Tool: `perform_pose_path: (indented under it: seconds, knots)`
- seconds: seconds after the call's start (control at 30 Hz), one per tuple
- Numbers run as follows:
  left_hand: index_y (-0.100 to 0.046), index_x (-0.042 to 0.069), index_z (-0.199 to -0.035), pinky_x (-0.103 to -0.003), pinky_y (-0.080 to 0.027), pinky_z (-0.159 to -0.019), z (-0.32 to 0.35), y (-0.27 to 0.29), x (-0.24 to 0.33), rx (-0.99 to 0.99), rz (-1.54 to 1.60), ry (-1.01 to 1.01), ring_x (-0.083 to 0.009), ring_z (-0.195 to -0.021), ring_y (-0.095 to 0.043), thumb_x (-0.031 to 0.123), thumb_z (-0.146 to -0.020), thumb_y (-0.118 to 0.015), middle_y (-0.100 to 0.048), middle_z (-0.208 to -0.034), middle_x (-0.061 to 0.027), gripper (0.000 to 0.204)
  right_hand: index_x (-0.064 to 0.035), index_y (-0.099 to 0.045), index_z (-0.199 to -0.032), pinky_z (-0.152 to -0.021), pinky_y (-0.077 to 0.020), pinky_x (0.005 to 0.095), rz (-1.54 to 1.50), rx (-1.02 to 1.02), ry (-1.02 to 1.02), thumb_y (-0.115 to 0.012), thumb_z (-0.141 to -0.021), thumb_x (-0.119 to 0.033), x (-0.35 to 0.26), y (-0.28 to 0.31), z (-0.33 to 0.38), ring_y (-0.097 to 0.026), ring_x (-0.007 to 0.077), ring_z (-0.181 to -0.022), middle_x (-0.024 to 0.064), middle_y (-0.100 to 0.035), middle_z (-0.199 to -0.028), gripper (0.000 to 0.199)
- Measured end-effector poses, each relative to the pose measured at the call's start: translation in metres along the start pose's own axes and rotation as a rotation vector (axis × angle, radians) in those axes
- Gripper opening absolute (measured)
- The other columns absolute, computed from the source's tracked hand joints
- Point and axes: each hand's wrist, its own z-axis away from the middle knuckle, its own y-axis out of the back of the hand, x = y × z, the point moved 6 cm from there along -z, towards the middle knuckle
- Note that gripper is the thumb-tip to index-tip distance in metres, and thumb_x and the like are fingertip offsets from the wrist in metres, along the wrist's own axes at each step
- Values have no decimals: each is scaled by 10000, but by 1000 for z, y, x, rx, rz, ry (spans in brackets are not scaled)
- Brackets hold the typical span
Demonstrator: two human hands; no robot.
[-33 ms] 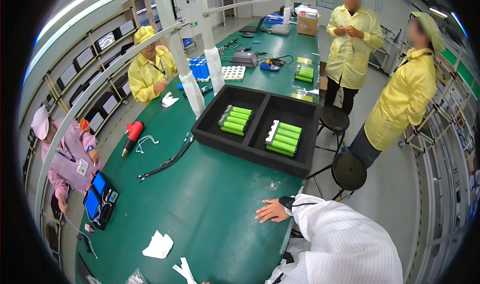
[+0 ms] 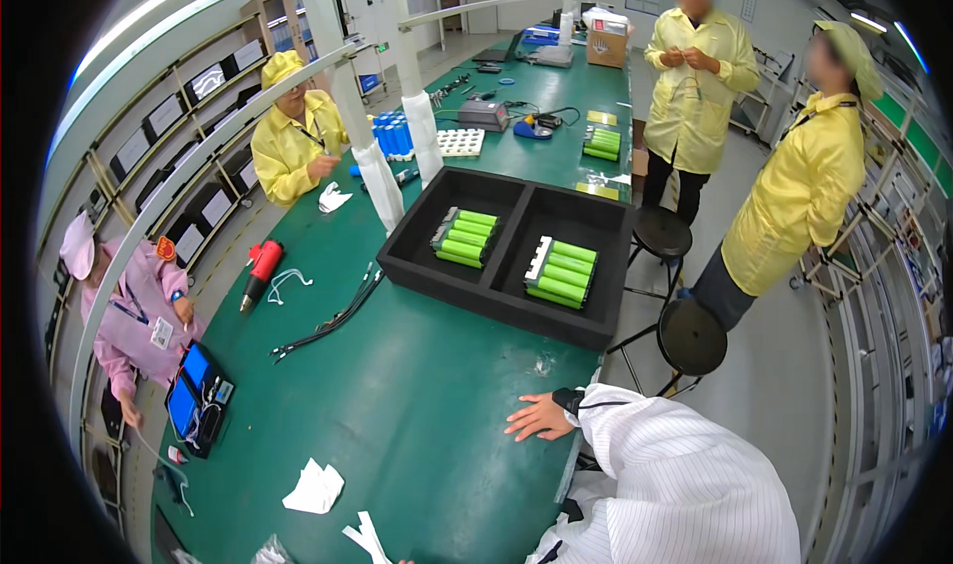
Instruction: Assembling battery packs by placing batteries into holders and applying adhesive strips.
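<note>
Free green tabletop (image 2: pixel 397 405) between white paper (image 2: pixel 314 487) and high-walled black tray (image 2: pixel 476 301).

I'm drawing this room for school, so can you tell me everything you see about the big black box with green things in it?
The black box looks like matte foam, thick-walled and open on top. A divider makes two compartments: a left pack of green cylinders lies in one, a right pack in the other. The box sits flat on the green table, a bit slanted, its right end by the table's edge. Nobody is touching it.
</note>
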Motion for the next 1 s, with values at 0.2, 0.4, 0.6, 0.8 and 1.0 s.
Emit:
perform_pose_path:
  seconds: [0.2,0.4,0.6,0.8,1.0]
  knots:
    - [-562,29,-1002,-276,-460,-681,-5,-53,63,96,-117,-206,-156,-817,-566,163,-842,-515,-600,-916,-72,214,-213,-391,-1253,-1016,-149,540,1,12,-10,-428,-745,-163,1,3,6,-243,202,-1291,-19,-245,-1410,511]
    - [-556,59,-1007,-268,-446,-672,14,-9,51,225,-157,-285,-143,-812,-554,186,-817,-559,-603,-914,-53,228,-217,-399,-1248,-1023,-165,521,-14,-69,-17,-455,-777,-185,-9,1,-20,-245,161,-1290,-32,-264,-1399,475]
    - [-552,6,-1052,-328,-338,-931,30,-56,51,209,-602,-650,-254,-1113,-440,114,-779,-578,-514,-1149,-165,295,-201,-511,-1143,-998,-213,501,91,-126,-144,-511,-721,-178,-25,43,-18,-360,192,-1213,-2,-419,-1295,423]
    - [-572,40,-1044,-265,-335,-915,67,-52,17,95,-258,-533,-154,-1049,-488,123,-837,-524,-564,-1097,-76,227,-126,-538,-1071,-1001,-183,525,58,-166,-100,-506,-705,-143,-25,30,-30,-350,274,-1206,74,-430,-1272,368]
    - [-590,37,-988,-224,-401,-774,106,-82,-49,-15,-286,-302,-81,-823,-526,121,-857,-496,-609,-920,-8,182,-85,-459,-1121,-1003,-161,553,167,-148,-122,-522,-681,-130,35,51,-34,-297,325,-1234,118,-391,-1293,447]
